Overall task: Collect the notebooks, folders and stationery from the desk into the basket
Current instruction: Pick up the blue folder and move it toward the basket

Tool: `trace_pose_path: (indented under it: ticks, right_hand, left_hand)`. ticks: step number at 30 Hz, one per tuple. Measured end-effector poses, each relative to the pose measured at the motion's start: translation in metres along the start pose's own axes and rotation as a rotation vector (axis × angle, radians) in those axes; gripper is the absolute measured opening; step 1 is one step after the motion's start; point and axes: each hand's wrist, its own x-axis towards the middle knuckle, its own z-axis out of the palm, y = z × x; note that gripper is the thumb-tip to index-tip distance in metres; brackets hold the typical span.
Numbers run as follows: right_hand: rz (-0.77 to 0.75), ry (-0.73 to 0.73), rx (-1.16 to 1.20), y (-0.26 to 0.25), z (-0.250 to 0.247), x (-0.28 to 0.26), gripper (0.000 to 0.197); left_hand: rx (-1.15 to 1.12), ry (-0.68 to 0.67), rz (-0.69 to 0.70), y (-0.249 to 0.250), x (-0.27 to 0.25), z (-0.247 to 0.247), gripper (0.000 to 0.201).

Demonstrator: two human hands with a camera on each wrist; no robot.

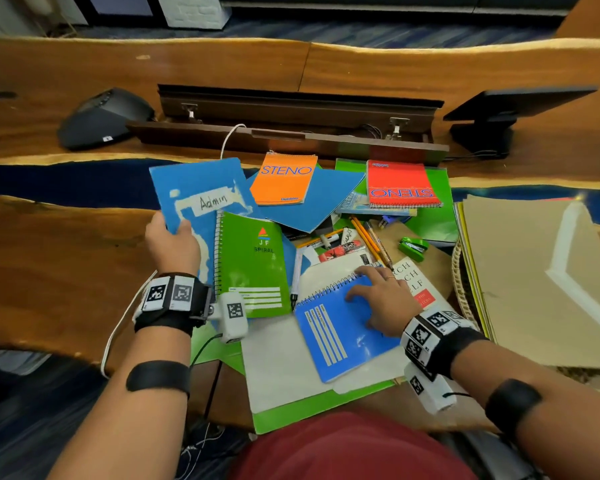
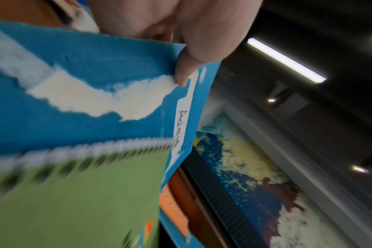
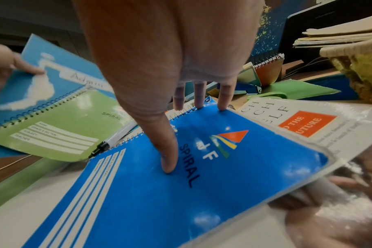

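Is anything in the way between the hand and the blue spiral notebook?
No. The right hand already rests straight fingers on the blue spiral notebook. Nothing visible lies between them.

The left grip [image 1: 172, 242] pinches the near left edge of the blue paper folder labelled "Admin" [image 1: 201, 188], thumb on top. Just right of that grip the green spiral-bound notebook [image 1: 253, 268] lies on the folder. The right grip [image 1: 381, 299] presses flat on the blue spiral-bound notebook [image 1: 340, 341], which lies on a white card folder [image 1: 278, 362]. Between the two grips lies a white pen with a black cap [image 1: 296, 275]. Behind the right grip lie yellow pencils [image 1: 368, 237]; right of it, partly under it, a white book [image 1: 413, 282]. Further right stands the woven wicker basket [image 1: 459, 289], with tan card folders [image 1: 534, 278] in it.
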Motion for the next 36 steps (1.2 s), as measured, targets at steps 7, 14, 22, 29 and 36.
trace_pose_path:
  ticks: [7,14,22,29,36]
  right_hand:
    - [-0.021,-0.007,-0.029,0.001,0.0,-0.001,0.053]
    - [-0.057,0.007,0.04,0.006,-0.012,0.001,0.04]
    - [-0.033,0.332,0.481,0.019,-0.057,-0.003,0.05]
    - [0.058,0.9,0.905,0.043,-0.077,-0.009,0.061]
    - [0.288,0.829,0.966,0.088,-0.043,-0.03,0.048]
  left_hand:
    - [0.103,-0.147,0.342,0.079,-0.02,-0.008,0.022]
    - [0.043,-0.173,0.661,0.128,-0.028,-0.003,0.015]
    - [-0.24,-0.15,0.81,0.181,-0.046,0.006,0.005]
    - [-0.536,-0.385,0.561,0.175,-0.096,0.048,0.027]
    - [-0.542,-0.616,0.246,0.128,-0.141,0.101,0.022]
